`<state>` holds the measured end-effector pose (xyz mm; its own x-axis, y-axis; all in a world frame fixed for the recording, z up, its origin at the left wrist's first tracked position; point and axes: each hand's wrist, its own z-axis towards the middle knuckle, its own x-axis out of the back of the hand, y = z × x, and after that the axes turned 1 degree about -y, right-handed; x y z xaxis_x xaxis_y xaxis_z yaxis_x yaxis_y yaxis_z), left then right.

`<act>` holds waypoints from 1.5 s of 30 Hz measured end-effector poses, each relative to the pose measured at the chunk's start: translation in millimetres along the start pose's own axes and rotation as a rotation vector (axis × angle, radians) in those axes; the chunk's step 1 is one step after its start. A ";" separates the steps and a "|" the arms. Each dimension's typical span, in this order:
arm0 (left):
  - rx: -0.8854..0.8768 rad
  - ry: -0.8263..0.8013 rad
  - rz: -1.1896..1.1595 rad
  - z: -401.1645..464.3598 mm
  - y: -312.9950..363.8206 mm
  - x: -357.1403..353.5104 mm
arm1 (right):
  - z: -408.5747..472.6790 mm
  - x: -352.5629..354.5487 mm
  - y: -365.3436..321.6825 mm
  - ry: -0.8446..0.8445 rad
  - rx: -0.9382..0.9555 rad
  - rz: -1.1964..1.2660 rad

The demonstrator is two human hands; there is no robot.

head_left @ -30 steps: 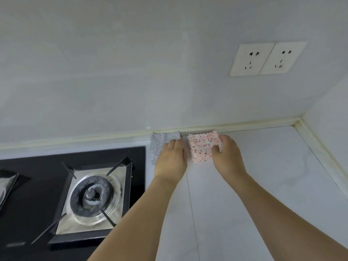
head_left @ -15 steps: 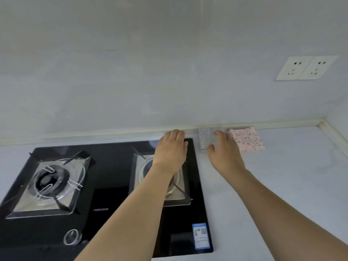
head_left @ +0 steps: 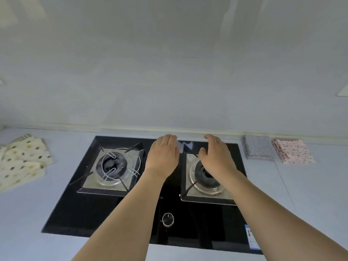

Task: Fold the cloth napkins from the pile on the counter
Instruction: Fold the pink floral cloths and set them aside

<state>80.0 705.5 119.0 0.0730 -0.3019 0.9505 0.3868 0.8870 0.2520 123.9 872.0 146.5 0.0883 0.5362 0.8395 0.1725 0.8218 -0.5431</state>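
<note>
Left hand [head_left: 163, 155]: held over the middle of the stove [head_left: 143, 208], fingers relaxed and together, the grip holding nothing.
Right hand [head_left: 216, 157]: over the right burner [head_left: 205, 176], fingers loosely spread, the grip holding nothing.
Unfolded pile [head_left: 21, 161]: cream napkins with dots, rumpled, at the far left edge of the surface [head_left: 310, 194], well apart from both hands.
Folded napkins: a grey one [head_left: 258, 147] and a pink one [head_left: 293, 151], side by side near the back right edge, just beside the stove.
Step, as I judge it: crossing over to fetch the next napkin.
Risk: a dragged napkin could snag on a burner's pot supports or trail across the stove and come undone.
Risk: grabbing the rumpled pile carelessly could lift several napkins at once.
Risk: an elbow swinging back could nudge the folded pair out of line.
</note>
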 end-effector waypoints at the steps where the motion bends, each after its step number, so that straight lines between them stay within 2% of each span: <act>1: 0.011 -0.001 0.000 -4.3 -16.4 5.3 | 0.2 -9.7 -15.3 -0.006 0.008 -0.004; 10: 0.129 0.043 0.010 -36.7 -191.5 62.2 | 3.5 -101.4 -165.5 -0.083 0.139 -0.074; 17: 0.247 0.040 0.017 -64.3 -281.5 86.9 | 16.6 -152.7 -244.2 -0.161 0.245 -0.036; 21: 0.250 0.000 0.036 -85.0 -342.2 97.1 | 20.6 -195.8 -293.9 -0.202 0.265 -0.024; 25: 0.334 -0.009 0.006 -103.5 -420.8 106.6 | 28.8 -245.7 -351.2 -0.250 0.312 -0.080; 30: 0.409 -0.098 -0.026 -124.2 -522.5 121.2 | 34.8 -310.8 -420.5 -0.322 0.361 -0.106; 33: 0.521 -0.159 -0.100 -138.1 -564.9 130.0 | 40.4 -337.9 -445.2 -0.381 0.399 -0.135; 36: 0.555 -0.296 -0.110 -149.9 -593.8 127.4 | 53.5 -363.6 -460.0 -0.427 0.426 -0.171; 42: 0.374 -0.344 -0.200 -138.6 -633.1 81.1 | 84.3 -441.7 -463.4 -0.515 0.465 -0.321; 45: 0.328 -0.367 -0.132 -127.9 -652.3 47.9 | 97.4 -479.8 -452.3 -0.521 0.457 -0.369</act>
<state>-51.3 67.8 -23.1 -0.3074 -0.3288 0.8930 0.0576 0.9303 0.3623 -92.1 261.8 -12.6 -0.3874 0.1413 0.9110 -0.3298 0.9016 -0.2801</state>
